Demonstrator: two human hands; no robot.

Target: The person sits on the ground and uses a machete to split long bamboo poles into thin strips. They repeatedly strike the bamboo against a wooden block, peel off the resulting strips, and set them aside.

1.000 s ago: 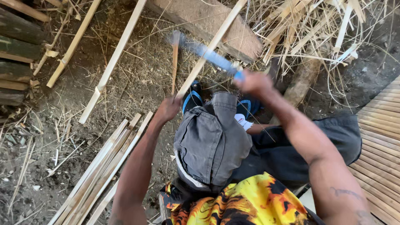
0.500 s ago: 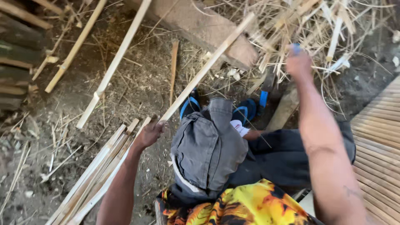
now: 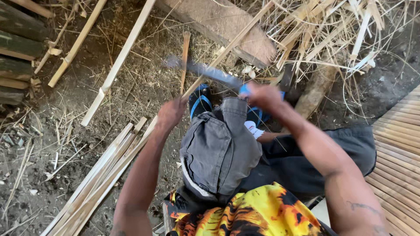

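From the head view, the left hand [image 3: 171,113] is closed around a long bamboo strip [image 3: 227,49] that runs up and right toward the far plank [image 3: 227,24]. The right hand [image 3: 262,97] is clenched on the blue handle of a blade [image 3: 203,70], which is blurred and points left across the strip. Below the hands lie a grey-clad knee [image 3: 218,148] and blue sandals [image 3: 200,102]. A bundle of strips [image 3: 100,175] lies near left; straw [image 3: 332,30] is piled far right.
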